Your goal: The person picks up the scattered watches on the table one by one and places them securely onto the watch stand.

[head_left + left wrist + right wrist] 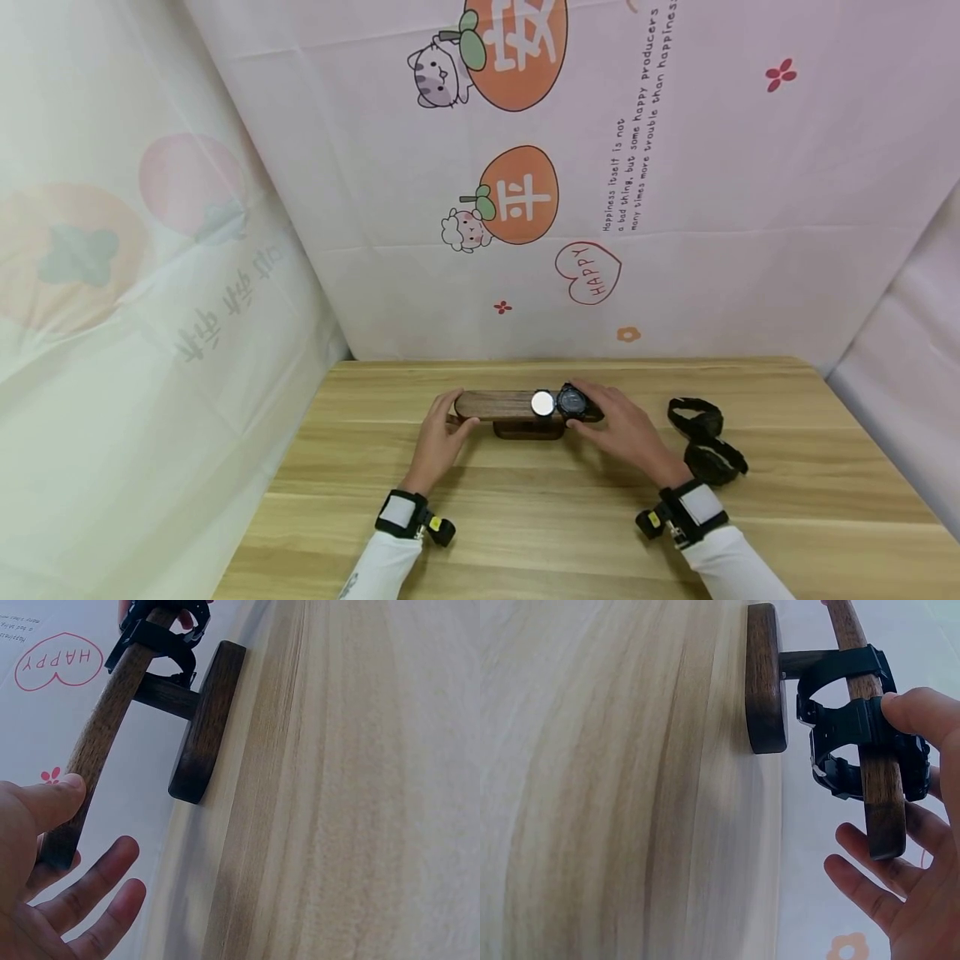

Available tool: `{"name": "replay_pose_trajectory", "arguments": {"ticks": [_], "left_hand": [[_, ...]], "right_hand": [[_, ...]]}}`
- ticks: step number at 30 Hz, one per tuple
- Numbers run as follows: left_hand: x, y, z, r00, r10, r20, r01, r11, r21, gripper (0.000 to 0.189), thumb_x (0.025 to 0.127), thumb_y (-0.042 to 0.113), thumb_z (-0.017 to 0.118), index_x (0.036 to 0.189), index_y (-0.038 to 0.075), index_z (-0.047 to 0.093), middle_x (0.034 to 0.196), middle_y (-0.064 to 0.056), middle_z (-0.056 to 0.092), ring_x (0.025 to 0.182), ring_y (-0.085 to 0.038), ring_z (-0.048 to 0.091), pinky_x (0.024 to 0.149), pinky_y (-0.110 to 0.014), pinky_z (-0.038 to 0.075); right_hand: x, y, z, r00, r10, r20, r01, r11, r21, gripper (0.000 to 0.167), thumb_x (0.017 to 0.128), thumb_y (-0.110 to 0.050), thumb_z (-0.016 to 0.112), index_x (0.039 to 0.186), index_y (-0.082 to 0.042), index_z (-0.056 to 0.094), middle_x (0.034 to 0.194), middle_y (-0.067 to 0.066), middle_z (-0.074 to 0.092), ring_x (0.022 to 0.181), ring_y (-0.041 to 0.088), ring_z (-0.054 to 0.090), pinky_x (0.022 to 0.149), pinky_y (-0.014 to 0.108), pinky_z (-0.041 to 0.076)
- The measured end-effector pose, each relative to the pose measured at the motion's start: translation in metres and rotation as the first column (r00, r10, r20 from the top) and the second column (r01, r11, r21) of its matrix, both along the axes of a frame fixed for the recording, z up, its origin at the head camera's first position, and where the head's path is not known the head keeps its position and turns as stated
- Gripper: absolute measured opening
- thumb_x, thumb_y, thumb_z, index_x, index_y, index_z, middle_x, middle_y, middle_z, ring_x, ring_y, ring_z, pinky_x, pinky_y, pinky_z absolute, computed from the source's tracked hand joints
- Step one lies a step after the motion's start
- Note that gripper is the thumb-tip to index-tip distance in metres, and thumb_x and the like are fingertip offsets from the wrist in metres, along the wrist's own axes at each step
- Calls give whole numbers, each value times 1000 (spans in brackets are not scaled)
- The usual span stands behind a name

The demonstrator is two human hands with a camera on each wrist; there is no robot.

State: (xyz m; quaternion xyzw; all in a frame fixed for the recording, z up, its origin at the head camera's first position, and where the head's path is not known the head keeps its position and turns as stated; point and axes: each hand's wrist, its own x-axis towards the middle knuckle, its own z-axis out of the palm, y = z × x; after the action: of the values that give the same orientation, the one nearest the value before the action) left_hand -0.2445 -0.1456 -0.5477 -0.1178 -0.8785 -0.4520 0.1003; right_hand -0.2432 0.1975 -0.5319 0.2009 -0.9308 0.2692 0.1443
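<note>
So we've got a wooden bar (pixel 491 406) lying crosswise between our hands, long axis running from one to the other. Our left hand (pixel 437 446) pinches its left end, a couple of fingers hanging loose. Our right hand (pixel 626 427) grips the dark-faced watch (pixel 572 401), looped round the bar near its right end, so that's clearly the closer hand. The white-faced watch (pixel 542 403) sits just left of it, also round the bar; the bare stretch runs toward our left hand. The stand's base (pixel 528 431) is underneath, between both hands.
</note>
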Motion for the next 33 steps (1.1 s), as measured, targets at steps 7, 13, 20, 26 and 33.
{"name": "replay_pose_trajectory", "arguments": {"ticks": [7, 13, 20, 26, 33], "left_hand": [[1, 3, 1, 1000, 0, 3, 0, 1000, -9, 64, 103, 29, 73, 159, 12, 48, 161, -13, 49, 117, -25, 66, 93, -39, 62], [3, 4, 1, 1000, 9, 23, -9, 1000, -10, 70, 105, 31, 70, 163, 9, 40, 161, -17, 46, 119, -26, 65, 93, -37, 60], [9, -3, -2, 998, 18, 63, -22, 998, 66, 73, 105, 26, 70, 165, 7, 34, 158, -16, 44, 107, -18, 66, 90, -30, 60], [16, -13, -2, 994, 77, 80, -84, 992, 90, 61, 104, 23, 72, 155, 1, 45, 146, -17, 56, 107, -22, 71, 86, -31, 62], [29, -15, -2, 990, 128, 60, -132, 989, 60, 22, 105, 20, 71, 123, 7, 69, 115, -6, 71, 94, -15, 69, 75, -28, 60]], "right_hand": [[3, 1, 4, 1000, -16, 8, 16, 1000, 15, 77, 95, -43, 81, 161, -20, 48, 154, 20, 58, 139, 45, 56, 99, 70, 55], [7, 5, 9, 1000, -26, -11, 27, 999, 36, 78, 96, -43, 79, 162, -15, 46, 156, 21, 55, 140, 46, 53, 105, 70, 52], [21, 17, 17, 998, -71, -3, 71, 998, -2, 74, 98, -39, 78, 161, -16, 47, 158, 21, 53, 143, 45, 51, 108, 70, 49], [41, 30, 16, 990, -110, -91, 110, 994, -11, 56, 96, -29, 81, 146, -12, 63, 143, 16, 66, 128, 39, 64, 93, 61, 59], [69, 51, 14, 965, -125, -230, 129, 992, 3, 36, 86, -17, 89, 120, -16, 79, 109, 4, 77, 92, 24, 74, 68, 38, 60]]}}
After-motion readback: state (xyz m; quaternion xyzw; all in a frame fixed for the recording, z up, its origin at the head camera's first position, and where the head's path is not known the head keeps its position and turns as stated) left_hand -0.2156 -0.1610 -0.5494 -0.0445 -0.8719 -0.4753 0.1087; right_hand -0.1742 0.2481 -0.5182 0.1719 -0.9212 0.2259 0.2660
